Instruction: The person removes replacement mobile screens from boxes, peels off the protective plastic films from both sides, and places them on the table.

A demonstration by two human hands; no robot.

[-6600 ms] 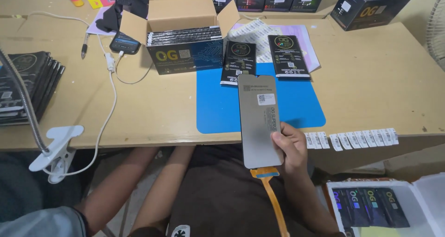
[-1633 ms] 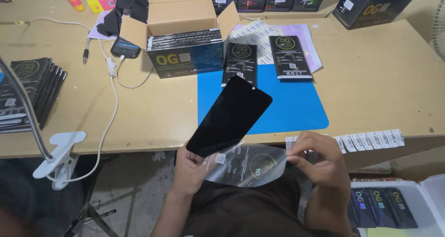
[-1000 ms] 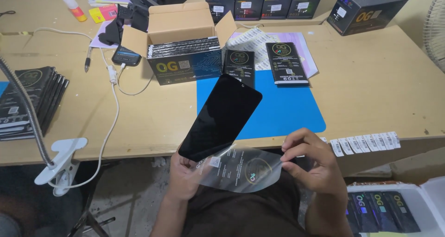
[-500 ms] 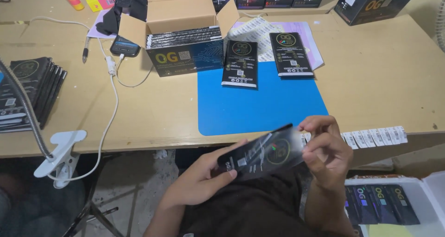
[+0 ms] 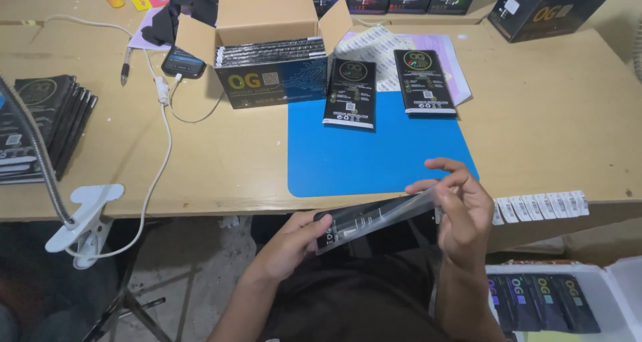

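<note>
Where black screen panel stood upright beside pouch a second ago, it now sits inside clear pouch [image 5: 374,216]; left hand [image 5: 297,238] grips lower end, right hand [image 5: 461,211] pinches upper end, above counter [image 5: 221,161] edge.

My counter [image 5: 555,115] is pale wood. A blue mat [image 5: 381,155] lies at its near edge, with two flat black packets [image 5: 351,93] across the mat's far edge. Behind them stands an open cardboard box [image 5: 271,54]. At far left sits a stack of black packets [image 5: 37,125]; a white cable [image 5: 164,148] trails over the edge.
</note>
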